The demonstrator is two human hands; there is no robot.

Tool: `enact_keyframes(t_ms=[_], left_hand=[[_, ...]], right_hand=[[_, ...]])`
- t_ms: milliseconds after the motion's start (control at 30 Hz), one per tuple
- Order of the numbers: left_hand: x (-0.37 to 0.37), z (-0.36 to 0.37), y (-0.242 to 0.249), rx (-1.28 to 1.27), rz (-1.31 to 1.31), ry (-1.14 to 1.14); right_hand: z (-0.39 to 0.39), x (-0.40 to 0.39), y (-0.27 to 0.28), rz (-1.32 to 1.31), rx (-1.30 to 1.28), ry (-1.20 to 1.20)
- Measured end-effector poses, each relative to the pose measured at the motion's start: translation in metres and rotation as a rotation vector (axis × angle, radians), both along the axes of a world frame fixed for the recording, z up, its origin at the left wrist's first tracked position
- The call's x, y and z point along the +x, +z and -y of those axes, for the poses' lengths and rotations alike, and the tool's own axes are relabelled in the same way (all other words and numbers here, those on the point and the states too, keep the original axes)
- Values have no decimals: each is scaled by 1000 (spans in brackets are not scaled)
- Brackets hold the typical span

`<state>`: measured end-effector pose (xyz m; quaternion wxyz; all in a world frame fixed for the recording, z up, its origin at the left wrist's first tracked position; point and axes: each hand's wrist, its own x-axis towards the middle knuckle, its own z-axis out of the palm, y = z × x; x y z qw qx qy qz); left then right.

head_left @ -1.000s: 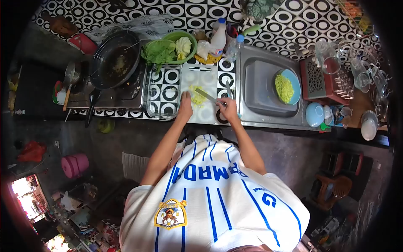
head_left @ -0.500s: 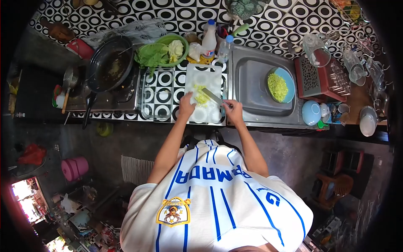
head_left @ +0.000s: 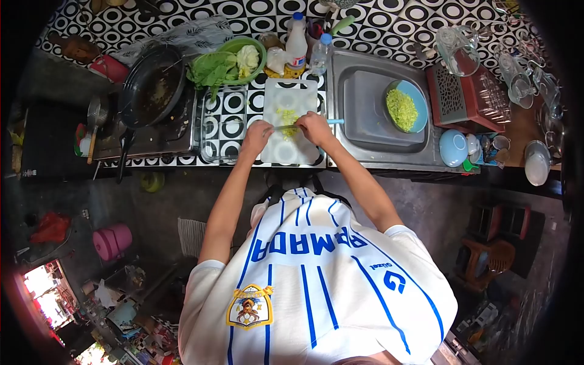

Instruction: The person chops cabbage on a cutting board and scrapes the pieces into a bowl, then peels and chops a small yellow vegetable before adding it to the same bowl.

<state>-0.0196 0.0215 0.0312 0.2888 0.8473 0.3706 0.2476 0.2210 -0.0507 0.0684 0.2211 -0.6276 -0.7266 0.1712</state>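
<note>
hands: my two were apart, left hand (head_left: 258, 131) pinching the tip of one knife (head_left: 284, 127), right hand (head_left: 312, 127) gripping it.
board: one (head_left: 274, 149); few chopped bits (head_left: 287, 114) lay left.
bowl: one (head_left: 420, 102), in one sink (head_left: 377, 143), held a big chopped pile (head_left: 401, 109).
basket: one (head_left: 263, 59); its leaves (head_left: 213, 71) seemed uncut.

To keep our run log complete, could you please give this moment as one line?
left hand: near knife tip | right hand: holding knife | cutting board: yellow-green pieces | sink: blue bowl, chopped greens
</note>
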Motion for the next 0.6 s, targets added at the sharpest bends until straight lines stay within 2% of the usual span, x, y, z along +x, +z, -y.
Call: enact_keyframes(t_ms=[300,400,600], left_hand=[[11,-30,6,-75,-135,-163],[10,-32,11,-25,-186,-233],[5,-29,13,-32,-128,-291]], right_hand=[[18,-18,0,-17,-29,-104],[27,-28,0,56,-50,-146],[53,-52,2,-80,-41,-206]])
